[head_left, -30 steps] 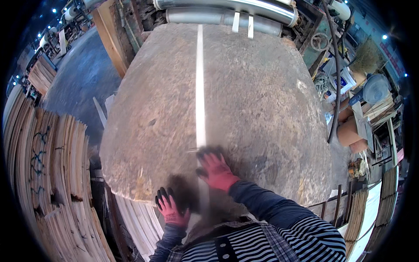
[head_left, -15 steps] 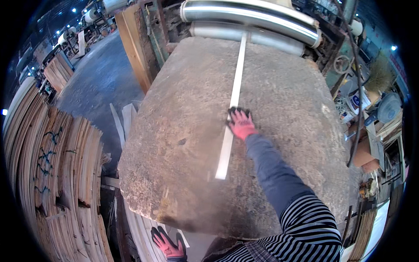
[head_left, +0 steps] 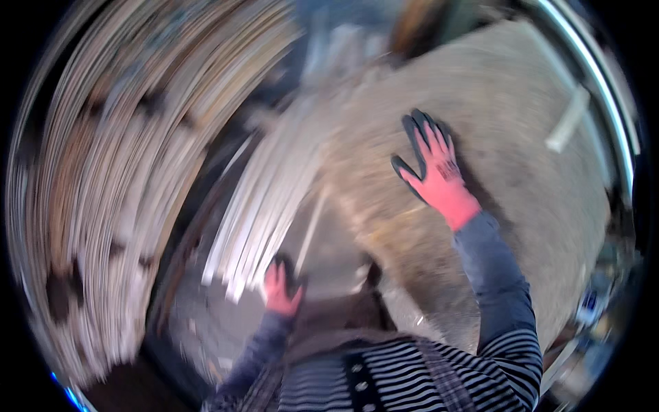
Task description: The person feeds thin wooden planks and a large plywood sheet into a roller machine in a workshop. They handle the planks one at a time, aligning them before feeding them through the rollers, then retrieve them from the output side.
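Note:
My right hand (head_left: 439, 172), in a pink glove with black fingertips, is spread open with nothing in it over the worn, brown-grey tabletop (head_left: 542, 199). Low at the centre left, my left hand (head_left: 281, 290) wears a matching glove. Its fingers look stretched out with the thumb apart, beside the near ends of a bundle of long pale wood strips (head_left: 257, 213); blur hides whether it touches them. A single white strip (head_left: 570, 118) lies at the far right of the tabletop, near a shiny metal roller (head_left: 600, 79).
Tall stacks of thin wood sheets (head_left: 96, 178) fill the left side. One narrow strip (head_left: 312, 230) lies apart, between the bundle and the tabletop's edge. Assorted clutter (head_left: 594, 302) stands past the tabletop at the lower right.
The view has swung left and down. My right hand has come off the white strip, which has moved towards the roller. My left hand is now beside the bundle's ends.

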The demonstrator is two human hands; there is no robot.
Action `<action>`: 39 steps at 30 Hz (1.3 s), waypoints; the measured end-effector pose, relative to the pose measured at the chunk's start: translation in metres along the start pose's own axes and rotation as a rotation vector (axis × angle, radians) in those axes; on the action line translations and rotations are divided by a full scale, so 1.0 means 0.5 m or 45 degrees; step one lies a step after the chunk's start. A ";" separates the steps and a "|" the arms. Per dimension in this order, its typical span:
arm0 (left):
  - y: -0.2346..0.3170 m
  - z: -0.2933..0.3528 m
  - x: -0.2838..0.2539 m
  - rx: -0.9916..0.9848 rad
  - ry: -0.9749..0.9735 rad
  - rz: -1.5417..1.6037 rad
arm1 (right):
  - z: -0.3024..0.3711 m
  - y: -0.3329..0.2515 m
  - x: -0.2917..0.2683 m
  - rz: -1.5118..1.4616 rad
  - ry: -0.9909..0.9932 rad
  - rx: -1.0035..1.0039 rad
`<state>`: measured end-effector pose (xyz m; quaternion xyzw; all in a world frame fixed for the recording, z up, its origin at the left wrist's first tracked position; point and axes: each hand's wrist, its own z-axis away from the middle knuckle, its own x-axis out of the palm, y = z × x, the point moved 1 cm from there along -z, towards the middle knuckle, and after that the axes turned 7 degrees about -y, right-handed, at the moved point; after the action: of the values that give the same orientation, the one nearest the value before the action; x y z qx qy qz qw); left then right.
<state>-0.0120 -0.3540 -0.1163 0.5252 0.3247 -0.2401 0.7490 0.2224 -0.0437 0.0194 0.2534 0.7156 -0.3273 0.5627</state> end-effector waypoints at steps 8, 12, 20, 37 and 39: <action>-0.547 0.065 -0.049 -0.495 -0.133 0.057 | -0.016 -0.579 0.515 -0.992 -0.924 0.058; -0.802 0.015 -0.046 -0.708 -0.392 0.060 | -0.019 -0.669 0.905 -1.476 -1.017 0.723; -1.375 -0.323 0.181 -0.409 -0.377 -0.483 | -0.045 -0.777 1.510 -1.918 -1.163 1.213; -1.448 -0.589 0.413 -0.588 0.173 -0.797 | -0.111 -0.818 1.649 -2.498 -0.799 1.334; -1.495 -0.617 0.397 -0.951 -0.319 -0.401 | -0.103 -0.813 1.643 -2.560 -0.777 1.242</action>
<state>-0.4746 -0.3157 -0.8078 0.1284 0.3721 -0.2794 0.8758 -0.3036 -0.2766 -0.6962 -0.3293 0.2263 -0.9158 0.0402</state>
